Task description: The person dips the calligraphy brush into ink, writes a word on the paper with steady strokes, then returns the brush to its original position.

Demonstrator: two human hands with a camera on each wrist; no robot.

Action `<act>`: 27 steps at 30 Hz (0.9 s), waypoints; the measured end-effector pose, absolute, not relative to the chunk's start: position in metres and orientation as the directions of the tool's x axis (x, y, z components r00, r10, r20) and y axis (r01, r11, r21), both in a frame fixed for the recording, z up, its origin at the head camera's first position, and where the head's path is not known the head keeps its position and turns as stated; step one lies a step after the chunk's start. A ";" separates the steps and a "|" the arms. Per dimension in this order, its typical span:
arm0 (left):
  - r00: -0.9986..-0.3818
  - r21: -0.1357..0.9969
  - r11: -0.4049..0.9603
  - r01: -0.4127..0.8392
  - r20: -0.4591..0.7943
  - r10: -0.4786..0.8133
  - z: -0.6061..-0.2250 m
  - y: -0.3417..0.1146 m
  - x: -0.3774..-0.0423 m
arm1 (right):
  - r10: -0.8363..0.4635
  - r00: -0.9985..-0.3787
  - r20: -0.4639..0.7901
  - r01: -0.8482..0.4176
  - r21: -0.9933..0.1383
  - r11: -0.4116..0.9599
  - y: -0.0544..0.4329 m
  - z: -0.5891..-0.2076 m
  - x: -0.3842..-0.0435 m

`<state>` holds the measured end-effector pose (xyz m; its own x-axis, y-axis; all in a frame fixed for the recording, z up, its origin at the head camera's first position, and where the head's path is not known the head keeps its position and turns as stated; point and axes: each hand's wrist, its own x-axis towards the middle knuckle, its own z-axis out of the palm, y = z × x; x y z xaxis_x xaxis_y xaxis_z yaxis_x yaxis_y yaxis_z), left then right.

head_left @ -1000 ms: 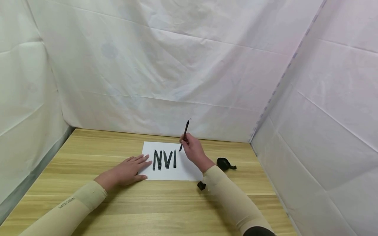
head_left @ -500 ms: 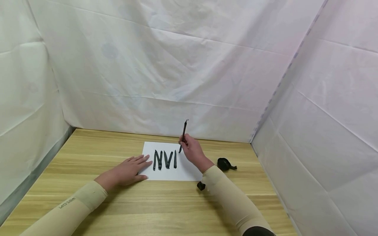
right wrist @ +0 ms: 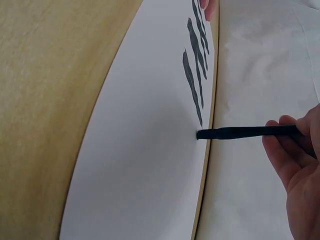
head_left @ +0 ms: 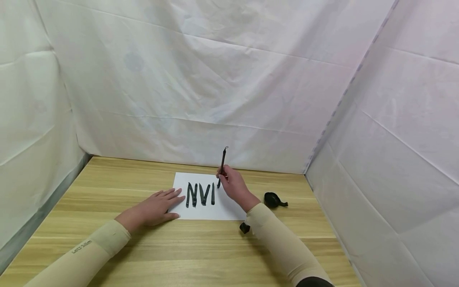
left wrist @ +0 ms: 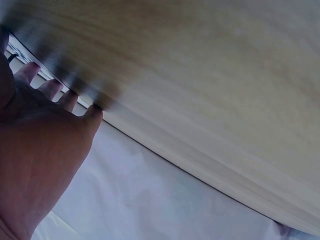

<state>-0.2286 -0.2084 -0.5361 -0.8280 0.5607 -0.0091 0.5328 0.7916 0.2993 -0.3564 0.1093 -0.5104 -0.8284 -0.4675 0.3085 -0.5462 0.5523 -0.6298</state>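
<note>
My right hand (head_left: 234, 185) grips a dark writing brush (head_left: 223, 160), its handle standing nearly upright with a small loop on top. In the right wrist view the brush (right wrist: 235, 132) has its black tip right at the white paper (right wrist: 135, 150), beside the last stroke. Bold black letters (head_left: 203, 194) reading "NVI" run across the paper (head_left: 229, 211) in the head view. Over the paper's left edge, my left hand (head_left: 155, 207) lies flat with fingers spread. Seen from the left wrist, the fingers (left wrist: 66, 100) stretch out along the tabletop.
To the right of the paper, a round black dish with a short handle-like end (head_left: 272, 200) rests on the wooden table (head_left: 186, 255). A small black block (head_left: 244, 228) lies near the paper's lower right corner, beside the right sleeve. White cloth (head_left: 201, 99) encloses the back and sides.
My right hand and the brush have moved slightly down the paper, toward me, just right of the "I". The left hand stays in place.
</note>
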 end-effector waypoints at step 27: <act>-0.826 0.291 0.791 0.538 -0.001 0.563 -0.540 -0.209 -0.230 | -0.513 -0.809 0.285 -0.563 -0.626 0.540 0.114 -0.511 -0.346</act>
<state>-0.2298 -0.2092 -0.5398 -0.8265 0.5629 -0.0006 0.5384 0.7908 0.2910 -0.3462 0.1140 -0.5106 -0.8094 -0.5133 0.2855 -0.5631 0.5398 -0.6257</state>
